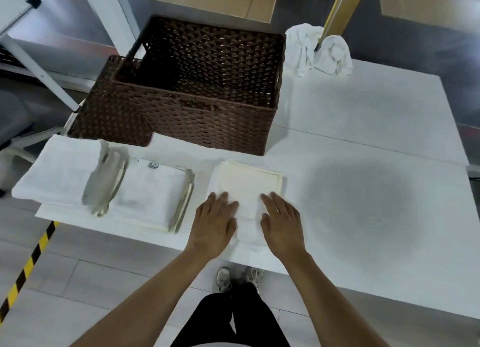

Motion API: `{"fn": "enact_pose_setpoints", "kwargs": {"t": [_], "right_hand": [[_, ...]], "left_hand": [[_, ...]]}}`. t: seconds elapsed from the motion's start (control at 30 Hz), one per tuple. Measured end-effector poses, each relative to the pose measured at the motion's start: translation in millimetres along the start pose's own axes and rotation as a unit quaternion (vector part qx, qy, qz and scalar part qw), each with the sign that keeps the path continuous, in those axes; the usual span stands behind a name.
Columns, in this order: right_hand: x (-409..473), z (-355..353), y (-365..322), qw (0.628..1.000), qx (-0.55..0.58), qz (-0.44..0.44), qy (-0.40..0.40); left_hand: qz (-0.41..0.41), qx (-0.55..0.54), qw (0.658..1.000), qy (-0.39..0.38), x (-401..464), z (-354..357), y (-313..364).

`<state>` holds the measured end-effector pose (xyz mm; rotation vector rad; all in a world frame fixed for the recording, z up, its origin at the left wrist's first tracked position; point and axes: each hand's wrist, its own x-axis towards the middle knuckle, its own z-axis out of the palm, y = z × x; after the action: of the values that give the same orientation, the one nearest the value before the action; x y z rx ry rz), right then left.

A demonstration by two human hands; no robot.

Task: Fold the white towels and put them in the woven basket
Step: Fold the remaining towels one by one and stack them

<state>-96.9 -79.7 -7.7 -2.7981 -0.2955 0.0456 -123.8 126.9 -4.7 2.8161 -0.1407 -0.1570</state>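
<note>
A folded white towel (246,183) lies near the front edge of the white table (363,191). My left hand (214,224) and my right hand (281,222) press flat on its near half, fingers straight. To the left lie two more folded white towels (150,188), (62,170), the far-left one partly over the other. The dark brown woven basket (207,128) stands behind them with nothing visible inside. A crumpled white towel heap (317,50) sits at the table's back right.
The basket's woven lid (109,113) leans against its left side. A yellow-and-brown upright board (337,11) stands in the crumpled heap. Black-and-yellow tape (28,266) marks the floor at the left. A chair base (15,128) stands left of the table.
</note>
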Motion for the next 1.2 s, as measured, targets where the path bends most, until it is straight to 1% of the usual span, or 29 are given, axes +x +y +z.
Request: {"fn": "enact_pose_setpoints", "kwargs": {"t": [0.2, 0.33, 0.4, 0.43, 0.53, 0.67, 0.87, 1.03, 1.2], "right_hand": [[-4, -22, 0, 0.999, 0.034, 0.013, 0.010], [-11, -42, 14, 0.998, 0.051, 0.018, 0.020], [-12, -51, 23, 0.997, 0.059, 0.018, 0.041], [-18, -61, 38, 0.997, 0.063, 0.018, 0.049], [-21, -76, 53, 0.995, 0.072, 0.014, 0.064], [-34, -107, 96, 0.994, 0.077, 0.014, 0.083], [-41, -135, 154, 0.991, 0.091, 0.035, 0.088], [-25, -143, 193, 0.989, 0.101, 0.053, 0.095], [23, -147, 223, 0.988, 0.107, 0.065, 0.089]], "left_hand": [[0.013, 0.007, 1.000, -0.014, 5, -10, 16], [0.038, 0.004, 0.999, 0.019, 6, -23, 50], [0.048, -0.003, 0.998, 0.034, 7, -29, 65], [0.055, -0.003, 0.997, 0.047, 7, -32, 85], [0.056, -0.011, 0.996, 0.065, 9, -38, 103], [0.059, -0.025, 0.993, 0.101, 13, -39, 151], [0.066, -0.038, 0.991, 0.112, 27, -30, 210], [0.072, -0.035, 0.991, 0.110, 51, -28, 234], [0.068, -0.040, 0.990, 0.114, 100, -23, 241]]}}
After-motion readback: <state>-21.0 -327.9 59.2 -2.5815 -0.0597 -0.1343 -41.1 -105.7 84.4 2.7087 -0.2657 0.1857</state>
